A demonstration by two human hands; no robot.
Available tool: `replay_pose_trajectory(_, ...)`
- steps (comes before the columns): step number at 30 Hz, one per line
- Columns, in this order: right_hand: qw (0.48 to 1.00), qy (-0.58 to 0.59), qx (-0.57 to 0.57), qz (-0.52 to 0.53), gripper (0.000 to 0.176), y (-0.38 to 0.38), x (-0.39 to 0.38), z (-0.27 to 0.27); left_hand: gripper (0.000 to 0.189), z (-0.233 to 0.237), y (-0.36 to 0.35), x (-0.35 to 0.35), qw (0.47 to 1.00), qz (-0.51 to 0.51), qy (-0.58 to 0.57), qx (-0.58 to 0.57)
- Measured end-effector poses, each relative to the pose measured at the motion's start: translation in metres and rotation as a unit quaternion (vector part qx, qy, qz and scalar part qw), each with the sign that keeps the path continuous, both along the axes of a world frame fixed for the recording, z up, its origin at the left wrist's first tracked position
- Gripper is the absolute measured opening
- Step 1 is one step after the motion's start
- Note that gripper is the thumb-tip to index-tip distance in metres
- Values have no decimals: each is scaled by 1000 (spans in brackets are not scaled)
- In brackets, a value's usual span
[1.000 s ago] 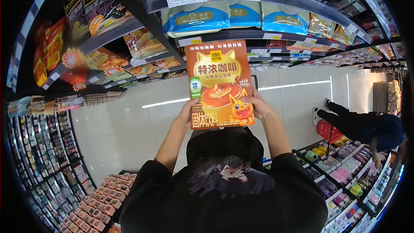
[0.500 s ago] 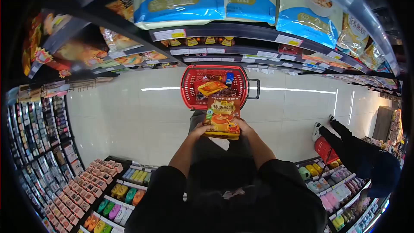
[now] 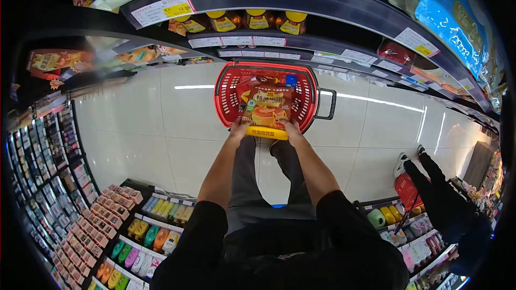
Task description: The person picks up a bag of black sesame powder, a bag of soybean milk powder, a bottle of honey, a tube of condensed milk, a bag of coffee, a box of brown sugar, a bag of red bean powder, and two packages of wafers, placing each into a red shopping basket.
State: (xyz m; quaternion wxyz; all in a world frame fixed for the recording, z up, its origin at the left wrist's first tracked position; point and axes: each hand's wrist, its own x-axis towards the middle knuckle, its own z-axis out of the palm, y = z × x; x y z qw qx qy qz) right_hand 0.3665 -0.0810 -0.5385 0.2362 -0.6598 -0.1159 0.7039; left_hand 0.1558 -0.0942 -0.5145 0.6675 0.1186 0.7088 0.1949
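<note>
Left hand [image 3: 238,130]: closed on near left corner of brown box [image 3: 266,111]. Box: between both hands, over near part of red basket [image 3: 219,96]; placement incomplete, both grips still to be released. Contact with goods beneath: cannot tell. Just beyond grip: blue item [image 3: 291,81] already inside. Right hand [image 3: 291,130]: gripping near right corner. Farther right: black handle [image 3: 332,105], then another person [image 3: 438,196].

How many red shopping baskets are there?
2: the near basket, partly under the held brown box, and the far basket, beside another person's legs at the right. Others may be hidden.
</note>
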Motion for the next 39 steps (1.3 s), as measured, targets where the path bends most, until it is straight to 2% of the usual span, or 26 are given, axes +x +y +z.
replay_pose_trajectory(2,1000,-13,-3,-12,43,-4,-4,15,36,-1,4,-3,995,-3,99,-20)
replay_pose_trajectory(3,998,-35,-41,11,40,-3,-6,29,33,-27,-9,-7,982,-29,185,25)
replay_pose_trajectory(5,991,-57,-93,80,36,-4,-3,37,31,-46,-19,-13,977,-39,208,16)
replay_pose_trajectory(6,991,-56,-94,79,36,-10,2,34,28,-41,-21,-14,972,-48,231,6)
replay_pose_trajectory(7,994,-42,-84,65,36,-15,7,32,28,-36,-26,-12,971,-49,232,6)
replay_pose_trajectory(9,998,-46,-41,-1,36,-21,23,24,25,-9,-29,-1,992,-37,99,70)
replay_pose_trajectory(11,959,-255,125,-15,35,-25,56,-9,23,-10,-43,2,981,-139,44,128)
replay_pose_trajectory(12,911,-393,124,19,36,-13,75,-7,23,10,-39,8,965,-220,73,125)
replay_pose_trajectory(13,872,-465,151,26,40,-7,95,-9,25,23,-38,14,953,-259,85,129)
replay_pose_trajectory(15,811,-573,98,55,57,6,132,-15,27,36,-45,18,940,-299,99,128)
replay_pose_trajectory(17,827,-559,21,59,67,22,153,-8,30,37,-53,20,927,-340,124,95)
replay_pose_trajectory(18,828,-557,20,60,67,22,167,-23,30,35,-58,20,927,-341,125,93)
replay_pose_trajectory(20,896,-442,34,37,71,27,181,-49,30,35,-63,20,933,-329,142,44)
replay_pose_trajectory(22,909,-415,29,32,68,32,182,-66,30,39,-66,19,933,-326,149,37)
replay_pose_trajectory(24,967,-251,-18,39,67,47,175,-38,30,42,-73,17,932,-327,153,25)
replay_pose_trajectory(25,959,-280,15,31,59,47,171,-35,31,40,-76,15,934,-322,151,39)
replay_pose_trajectory(28,963,-270,-7,-7,51,49,181,-20,30,44,-72,17,933,-321,155,54)
replay_pose_trajectory(29,966,-251,53,-40,36,47,179,-13,30,50,-69,19,932,-319,161,54)
replay_pose_trajectory(30,965,-252,55,-40,36,47,176,8,30,58,-66,22,932,-319,161,56)
replay_pose_trajectory(32,977,-200,80,-7,23,47,170,57,33,81,-57,32,932,-312,139,125)
replay_pose_trajectory(33,985,-141,94,-37,20,45,163,80,33,99,-50,39,931,-310,137,131)
replay_pose_trajectory(35,994,-52,87,-43,20,43,141,137,41,144,-28,55,904,-333,150,222)
replay_pose_trajectory(37,993,-13,114,-7,17,46,103,191,54,230,10,71,814,-407,223,349)
replay_pose_trajectory(39,989,8,142,37,15,47,53,235,63,284,35,74,691,-466,255,490)
